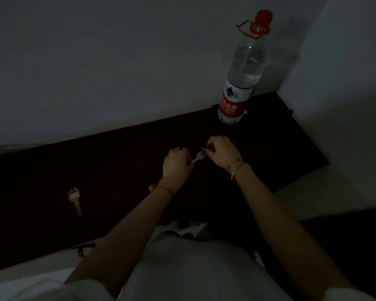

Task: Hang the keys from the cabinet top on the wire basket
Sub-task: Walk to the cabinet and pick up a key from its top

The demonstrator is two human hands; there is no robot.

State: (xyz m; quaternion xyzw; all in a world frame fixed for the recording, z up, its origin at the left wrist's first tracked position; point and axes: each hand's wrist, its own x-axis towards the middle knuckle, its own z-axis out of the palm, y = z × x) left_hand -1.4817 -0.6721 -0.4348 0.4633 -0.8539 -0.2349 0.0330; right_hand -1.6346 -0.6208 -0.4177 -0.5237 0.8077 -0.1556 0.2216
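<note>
The scene is dim. A silver key [197, 157] is held over the dark cabinet top [122, 170] between both hands. My left hand [175, 164] is closed around its blade end, and my right hand [221, 151] pinches its head end. A second pale key [75, 199] lies flat on the cabinet top far to the left, apart from both hands. No wire basket is in view.
A tall clear water bottle [240, 83] with a red cap and red label stands at the back right of the cabinet, near the pale wall [117, 61]. The cabinet's right end stops at about [321, 166]. My white clothing fills the bottom.
</note>
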